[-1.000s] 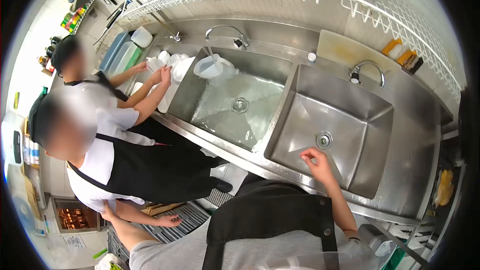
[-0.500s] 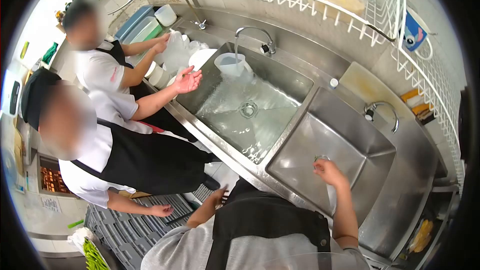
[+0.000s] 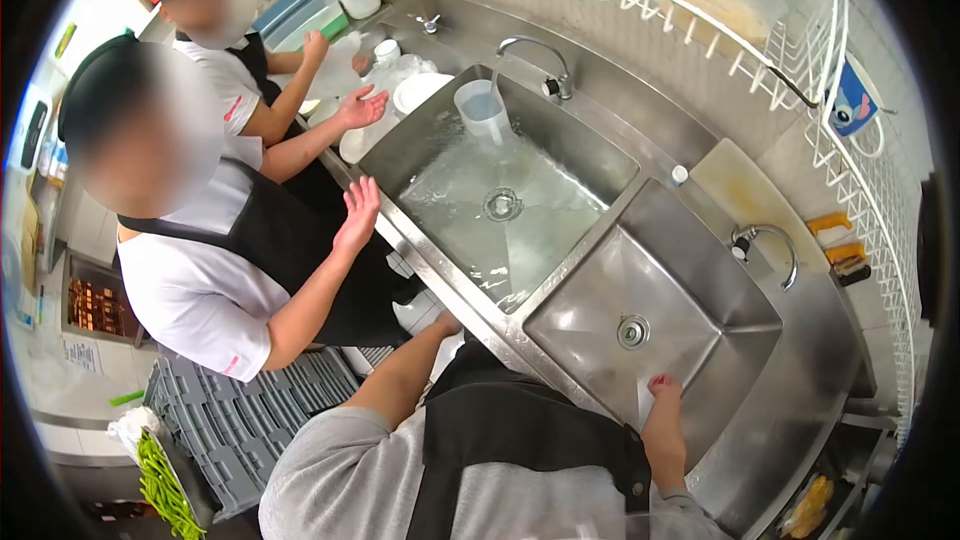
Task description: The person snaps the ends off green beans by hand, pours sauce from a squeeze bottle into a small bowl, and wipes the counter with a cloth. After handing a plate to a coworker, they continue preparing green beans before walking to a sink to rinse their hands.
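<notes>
My right hand (image 3: 664,385) is over the near edge of the right sink basin (image 3: 690,300), its fingers curled in. A pale, flat shape (image 3: 645,398) shows just beside it; whether the fingers hold it is unclear. Near my waist, my left hand (image 3: 449,324) is mostly hidden by its own wrist and the apron, and its fingers cannot be made out. In the left basin (image 3: 425,165), water runs from a curved tap (image 3: 535,48) into a translucent jug (image 3: 482,112) standing in shallow water.
Two people in black aprons (image 3: 290,220) stand at the left, hands raised by the sink edge. Gray crates (image 3: 235,430) and green vegetables (image 3: 165,485) are at lower left. A white wire rack (image 3: 690,25) hangs above; a cutting board (image 3: 735,180) leans at the right.
My right hand has moved down and nearer my body, uncovering the right drain. The nearer person's lowered hand has risen beside the sink. The view has shifted slightly.
</notes>
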